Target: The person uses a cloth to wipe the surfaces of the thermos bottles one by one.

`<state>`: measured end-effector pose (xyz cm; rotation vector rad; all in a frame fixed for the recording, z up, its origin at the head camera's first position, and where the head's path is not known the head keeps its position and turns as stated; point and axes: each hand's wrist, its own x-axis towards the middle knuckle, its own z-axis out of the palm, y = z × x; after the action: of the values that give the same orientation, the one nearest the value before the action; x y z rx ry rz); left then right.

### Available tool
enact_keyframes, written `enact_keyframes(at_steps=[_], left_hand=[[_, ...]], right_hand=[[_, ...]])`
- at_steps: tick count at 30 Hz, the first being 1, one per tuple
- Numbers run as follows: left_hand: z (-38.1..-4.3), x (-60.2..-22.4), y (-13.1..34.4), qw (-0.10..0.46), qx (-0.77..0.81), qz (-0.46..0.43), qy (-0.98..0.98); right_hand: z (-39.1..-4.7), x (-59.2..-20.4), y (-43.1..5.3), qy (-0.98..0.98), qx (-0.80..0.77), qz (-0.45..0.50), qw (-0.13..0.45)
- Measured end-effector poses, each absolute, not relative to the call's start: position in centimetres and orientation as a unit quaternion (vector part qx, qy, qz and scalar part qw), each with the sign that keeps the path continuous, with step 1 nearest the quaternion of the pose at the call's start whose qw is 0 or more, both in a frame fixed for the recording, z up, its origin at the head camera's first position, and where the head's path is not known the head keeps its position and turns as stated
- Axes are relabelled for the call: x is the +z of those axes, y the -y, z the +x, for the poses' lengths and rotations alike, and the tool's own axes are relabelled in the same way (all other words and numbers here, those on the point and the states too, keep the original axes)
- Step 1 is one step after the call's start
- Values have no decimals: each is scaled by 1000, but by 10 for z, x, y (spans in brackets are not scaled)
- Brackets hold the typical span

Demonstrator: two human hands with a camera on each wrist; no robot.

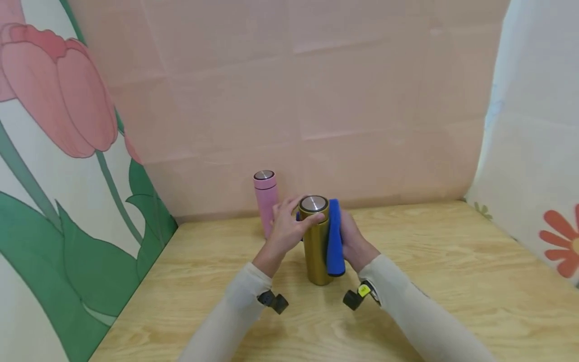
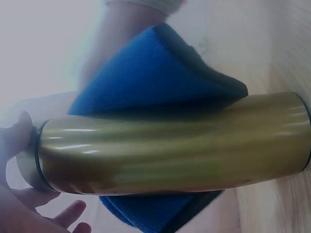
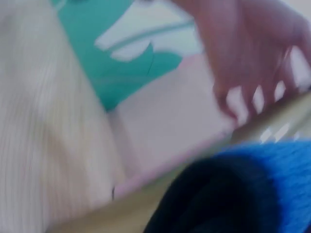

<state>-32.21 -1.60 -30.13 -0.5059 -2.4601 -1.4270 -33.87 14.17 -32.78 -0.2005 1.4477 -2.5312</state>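
Note:
A gold thermos flask point(image 1: 316, 256) with a silver-topped lid stands upright in front of me. My left hand point(image 1: 287, 227) grips it by the lid end, thumb across the front and fingers round the far side. On the flask's right side my right hand point(image 1: 354, 237) holds a blue cloth point(image 1: 335, 239) against the body. In the left wrist view the cloth point(image 2: 146, 73) wraps behind the flask point(image 2: 170, 145) and sticks out on both sides. The right fingers are hidden by cloth and flask. In the right wrist view the blue cloth point(image 3: 286, 179) fills the lower right corner.
A pink thermos flask point(image 1: 267, 203) stands behind and to the left of the gold one, close to my left fingers. The wood-grain table point(image 1: 452, 271) ends at a pinkish backdrop point(image 1: 362, 100). Flower-patterned sheets point(image 1: 86, 100) hang at both sides.

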Motion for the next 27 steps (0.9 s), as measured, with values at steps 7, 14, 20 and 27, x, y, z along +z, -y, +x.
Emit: enact_keyframes(at_steps=[7,14,20,27], left_hand=[[-321,-301,9,129,-487,-149,851],[-324,-299,10,118,-509,-175,834],[-329,-299,13,106,-538,-186,815],[-334,-299,10,94,-543,-182,814]], right_hand=[[-334,-317,-141,-442,-896,19,31],[-322,-309,-130,-408,-912,15,-42],[-322,-317,-135,-432,-899,-70,-25],[-330,-326,-171,-580,-792,-185,36]])
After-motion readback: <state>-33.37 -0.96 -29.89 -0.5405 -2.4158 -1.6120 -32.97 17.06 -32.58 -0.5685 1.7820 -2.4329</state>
